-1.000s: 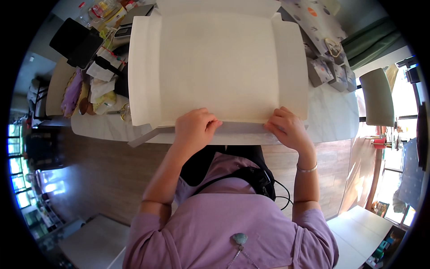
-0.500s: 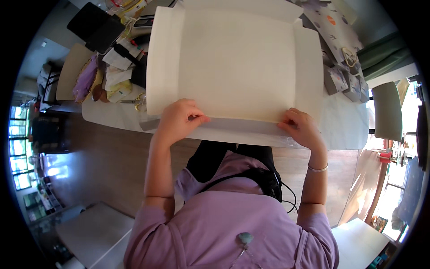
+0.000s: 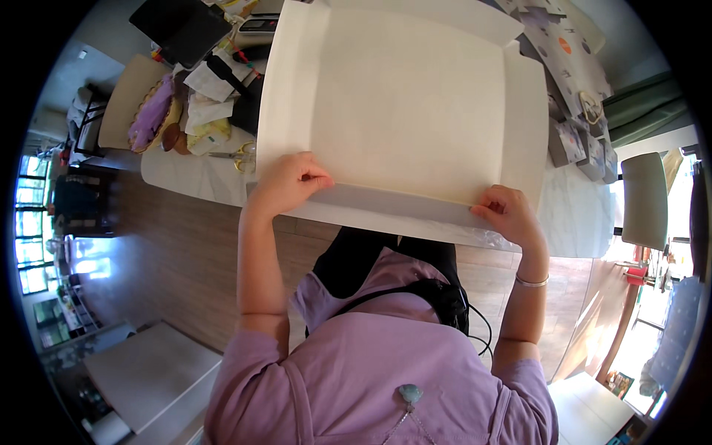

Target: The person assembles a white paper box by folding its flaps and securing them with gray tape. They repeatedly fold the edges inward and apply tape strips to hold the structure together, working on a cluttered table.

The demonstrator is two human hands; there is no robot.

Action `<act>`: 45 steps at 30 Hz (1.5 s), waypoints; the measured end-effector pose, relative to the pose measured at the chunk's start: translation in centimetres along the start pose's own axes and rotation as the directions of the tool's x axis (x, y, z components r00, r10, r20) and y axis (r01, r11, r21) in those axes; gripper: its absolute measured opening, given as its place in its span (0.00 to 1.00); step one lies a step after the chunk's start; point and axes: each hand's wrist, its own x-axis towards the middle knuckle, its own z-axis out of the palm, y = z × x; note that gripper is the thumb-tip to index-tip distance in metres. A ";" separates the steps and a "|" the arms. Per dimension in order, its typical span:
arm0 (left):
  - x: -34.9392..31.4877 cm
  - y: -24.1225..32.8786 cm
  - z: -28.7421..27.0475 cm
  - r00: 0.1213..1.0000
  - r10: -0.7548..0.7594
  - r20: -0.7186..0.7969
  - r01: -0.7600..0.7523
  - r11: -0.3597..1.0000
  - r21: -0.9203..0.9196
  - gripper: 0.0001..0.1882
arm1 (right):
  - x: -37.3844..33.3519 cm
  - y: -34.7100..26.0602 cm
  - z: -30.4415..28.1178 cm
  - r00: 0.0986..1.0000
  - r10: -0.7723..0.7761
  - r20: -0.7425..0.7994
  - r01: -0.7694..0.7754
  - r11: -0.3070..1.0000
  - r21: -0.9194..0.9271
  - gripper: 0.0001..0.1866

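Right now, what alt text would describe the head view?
The left hand and right hand pinch the near side of a large, open white box at a pale table. Scissors lie to the box's left, small grey boxes to its right.

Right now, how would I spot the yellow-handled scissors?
At the white marble-patterned table, find the large white cardboard panel. Left of it, near the left hand, lie the scissors; their yellow rings distinguish them from the white papers beyond.

A marbled table (image 3: pixel 575 211) bears a carton (image 3: pixel 408 104), scissors (image 3: pixel 242 156) and grey boxes (image 3: pixel 568 145).
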 end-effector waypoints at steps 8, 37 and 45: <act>0.1 2.5 0.2 0.972 -0.207 -0.110 0.231 0.929 0.289 0.11 | 0.5 0.3 0.4 0.991 0.130 -0.002 -0.130 0.991 0.020 0.13; -0.4 2.2 9.1 0.876 0.315 -0.364 -0.213 0.932 0.294 0.13 | 2.5 -5.6 11.2 0.853 -0.291 -0.433 0.179 0.943 -0.282 0.16; -0.9 3.1 9.6 0.826 0.300 -0.477 -0.083 0.903 0.422 0.24 | 2.0 -6.3 11.5 0.821 -0.251 -0.513 0.021 0.911 -0.412 0.23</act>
